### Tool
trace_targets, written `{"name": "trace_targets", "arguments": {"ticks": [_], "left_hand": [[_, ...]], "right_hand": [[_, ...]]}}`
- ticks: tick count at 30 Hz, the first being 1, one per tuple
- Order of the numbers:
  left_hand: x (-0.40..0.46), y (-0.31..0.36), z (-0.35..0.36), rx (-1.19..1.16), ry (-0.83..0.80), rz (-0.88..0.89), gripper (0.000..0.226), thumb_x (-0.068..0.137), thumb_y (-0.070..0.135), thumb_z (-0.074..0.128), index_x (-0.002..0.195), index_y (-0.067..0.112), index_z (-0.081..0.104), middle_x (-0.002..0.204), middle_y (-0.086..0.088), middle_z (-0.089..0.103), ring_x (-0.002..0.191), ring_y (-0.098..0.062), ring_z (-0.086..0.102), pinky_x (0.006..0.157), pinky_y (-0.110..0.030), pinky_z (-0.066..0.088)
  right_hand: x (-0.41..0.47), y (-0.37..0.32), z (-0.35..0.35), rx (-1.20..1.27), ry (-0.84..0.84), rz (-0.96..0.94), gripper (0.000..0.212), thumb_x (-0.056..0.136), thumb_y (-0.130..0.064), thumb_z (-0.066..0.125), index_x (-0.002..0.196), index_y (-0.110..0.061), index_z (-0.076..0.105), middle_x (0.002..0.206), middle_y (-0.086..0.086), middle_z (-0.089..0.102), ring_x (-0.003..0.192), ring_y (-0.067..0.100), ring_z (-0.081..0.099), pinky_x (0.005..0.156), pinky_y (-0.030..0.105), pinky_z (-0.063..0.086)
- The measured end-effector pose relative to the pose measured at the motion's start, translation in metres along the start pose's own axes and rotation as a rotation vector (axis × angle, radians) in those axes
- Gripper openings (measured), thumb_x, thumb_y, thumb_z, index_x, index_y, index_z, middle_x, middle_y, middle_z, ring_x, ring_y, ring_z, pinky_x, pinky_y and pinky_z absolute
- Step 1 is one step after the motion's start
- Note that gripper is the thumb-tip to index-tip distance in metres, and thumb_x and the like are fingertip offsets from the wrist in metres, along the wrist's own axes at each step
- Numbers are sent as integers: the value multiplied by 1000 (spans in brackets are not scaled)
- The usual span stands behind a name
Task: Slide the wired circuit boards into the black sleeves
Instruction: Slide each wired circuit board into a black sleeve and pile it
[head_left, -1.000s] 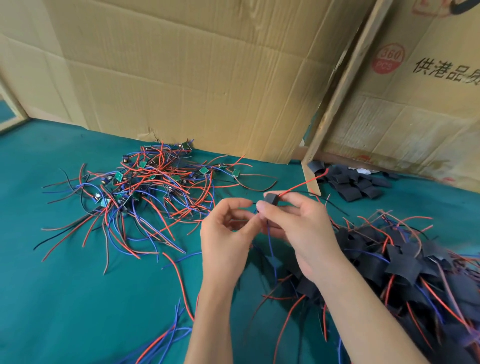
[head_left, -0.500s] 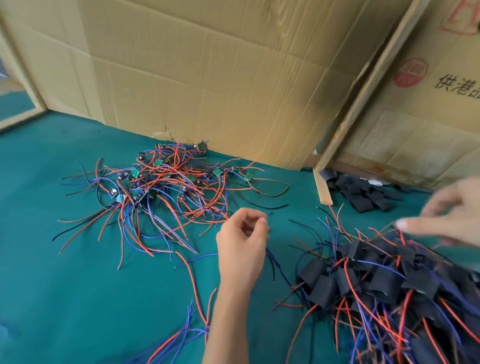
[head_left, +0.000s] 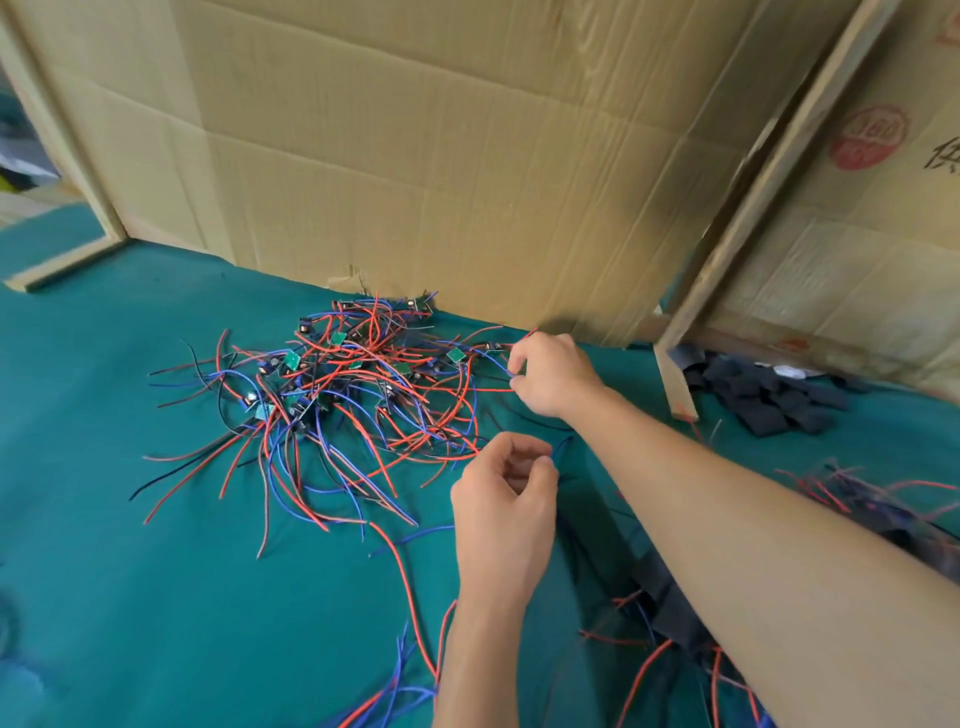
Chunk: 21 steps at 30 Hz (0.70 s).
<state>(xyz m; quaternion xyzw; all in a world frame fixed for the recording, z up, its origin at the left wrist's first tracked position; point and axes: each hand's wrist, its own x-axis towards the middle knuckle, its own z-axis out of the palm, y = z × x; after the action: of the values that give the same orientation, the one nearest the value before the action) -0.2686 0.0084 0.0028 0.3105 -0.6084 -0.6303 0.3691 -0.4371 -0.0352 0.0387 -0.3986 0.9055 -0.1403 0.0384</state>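
Right hand (head_left: 553, 376) far out at the near edge of the pile of wired circuit boards (head_left: 353, 379) on the green cloth (head_left: 156, 597), fingers curled in, maybe pinching a blue wire; hard to tell. Left hand (head_left: 506, 514) closer in, thumb and finger pressed on a thin blue wire (head_left: 563, 446). Black sleeves (head_left: 769, 400) heaped off to the right by the cardboard wall (head_left: 441, 156).

Soft even daylight, blurred wide-angle edges
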Motion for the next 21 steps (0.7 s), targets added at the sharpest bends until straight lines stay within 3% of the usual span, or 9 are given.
{"name": "trace_targets", "arguments": {"ticks": [4, 8, 10, 13, 15, 18, 21], "left_hand": [[0, 0, 0, 0, 0, 2, 19, 85, 4, 63, 80, 22, 70, 72, 0, 71, 70, -26, 68, 76, -47, 58], [0, 1, 1, -14, -14, -18, 20, 85, 2, 64, 80, 20, 70, 72, -1, 72, 72, -26, 69, 76, -47, 59], [0, 2, 1, -59, -33, -26, 19, 87, -1, 64, 83, 17, 70, 73, -1, 73, 72, -21, 71, 72, -41, 59], [-2, 9, 0, -294, -179, -94, 14, 96, 1, 59, 95, 7, 71, 86, -9, 78, 79, -19, 75, 66, -26, 57], [-5, 16, 2, -488, -335, -182, 20, 102, 13, 53, 106, 2, 70, 100, -16, 77, 92, -24, 76, 72, -25, 59], [-8, 24, 5, -681, -492, -249, 37, 100, 30, 48, 108, 2, 71, 105, -15, 75, 91, -20, 74, 75, -26, 59], [-10, 23, 4, -699, -565, -213, 44, 107, 24, 41, 84, 18, 77, 76, 4, 71, 69, -3, 67, 64, -17, 53]], "right_hand": [[-11, 9, -30, 92, 90, 28, 21, 83, -16, 80, 78, -32, 66, 111, 9, 71, 107, 25, 64, 93, 29, 50], [-41, 24, -83, 215, 211, 24, 21, 71, -22, 90, 75, -31, 72, 87, 0, 73, 95, 19, 68, 80, 27, 49], [-60, 29, -106, 306, 293, 0, 22, 68, -25, 93, 76, -29, 72, 81, -2, 72, 81, 13, 68, 75, 28, 51], [-95, 25, -119, 325, 530, -79, 24, 69, -21, 92, 76, -25, 69, 69, -11, 66, 61, 6, 60, 63, 23, 47], [-124, 15, -110, 257, 617, -199, 22, 71, -14, 88, 75, -21, 68, 66, -10, 62, 60, 12, 60, 64, 24, 50], [-165, 6, -83, 118, 584, -391, 19, 74, -2, 80, 74, -13, 65, 73, -2, 60, 64, 20, 57, 62, 41, 50], [-187, 10, -61, 19, 465, -481, 11, 83, 1, 69, 79, -9, 67, 84, 5, 65, 71, 30, 64, 63, 43, 53]]}}
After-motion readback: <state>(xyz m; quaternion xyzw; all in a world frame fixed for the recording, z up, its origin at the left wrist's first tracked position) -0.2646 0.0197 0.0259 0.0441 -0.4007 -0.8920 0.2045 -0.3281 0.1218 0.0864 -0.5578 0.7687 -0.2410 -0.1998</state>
